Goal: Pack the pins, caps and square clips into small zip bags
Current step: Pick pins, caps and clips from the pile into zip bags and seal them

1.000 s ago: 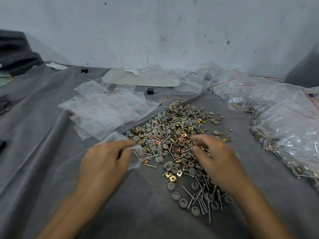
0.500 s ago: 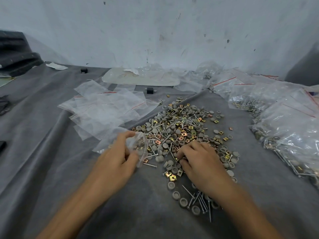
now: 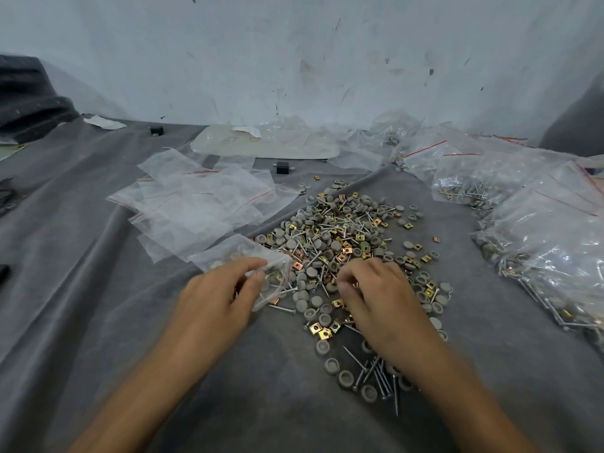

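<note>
Wide grey cloth (image 3: pixel 98 289) covers the whole work surface. Far off to the right of the working hands, a bank of clear plastic zip bags already filled with hardware (image 3: pixel 549 243). Beyond the left grip, a loose stack of empty clear zip bags with red seal lines (image 3: pixel 196 204).

Between the two hands and running away from them is the big mixed heap of loose parts (image 3: pixel 336 237). The left hand (image 3: pixel 212 299) has thumb and fingers pinched on a small clear zip bag (image 3: pixel 242 256) near its mouth, with a few pieces showing through the plastic just right of that pinch. The right hand (image 3: pixel 379 295) is knuckles-up, fingers curled down into the heap just beside the bag's mouth. Whether it has actually nipped a piece, I can't tell; the fingertips are buried.

Round grey plastic caps (image 3: pixel 309 294) lie between the hands, thin silver metal pins (image 3: pixel 379 377) are scattered under the right wrist, and small brass-coloured square clips (image 3: pixel 318 328) sit just on the near side of the curled fingers.

This reads as mid-fill: gathering parts for the held bag. The next move calls for a clean pinch, a short carry left to the bag, and the left hand holding the mouth wide open.
</note>
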